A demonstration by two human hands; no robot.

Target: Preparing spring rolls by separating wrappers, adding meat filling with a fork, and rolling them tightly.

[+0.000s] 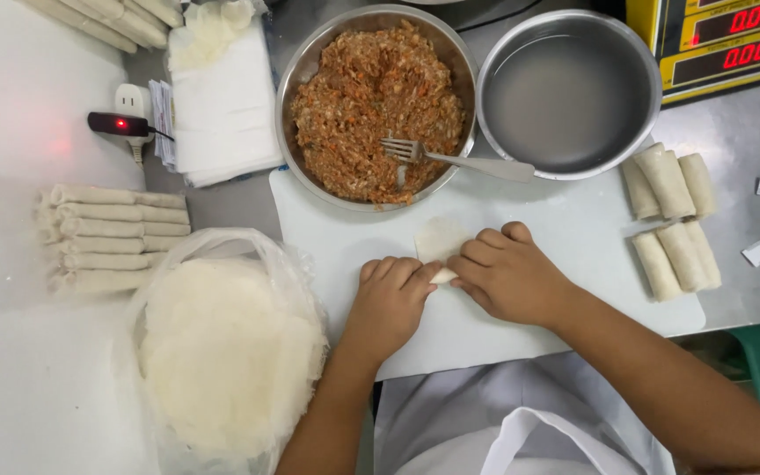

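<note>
Head view looks straight down on a white cutting board (573, 237) lying on a steel surface (749, 132). Both hands meet near the board's middle over a thin pale wrapper (439, 237). The left hand (390, 299) presses its curled fingers on the near edge of the wrapper, where a small rolled part shows between the two hands. The right hand (507, 274) lies just beside it, fingers bent down over the same roll. Each hand's grip is clenched lightly on the wrapper, with the far flap still flat on the board.

Behind the board stands a metal bowl (310, 66) of brown minced filling (371, 105) flecked with orange; a fork (459, 160) rests with its tines in the filling and its handle across to the rim of a second metal bowl (635, 53) that holds clear water. At the board's right end lie six finished rolls (672, 220) in two groups of three. On the left, more finished rolls (112, 237) are stacked on a white tray (10, 369), and a clear plastic bag (292, 264) holds a round stack of wrappers (222, 352). A folded stack of white sheets (222, 105) sits beside the filling bowl. A yellow scale (653, 35) with red digits stands at the top right corner.
</note>
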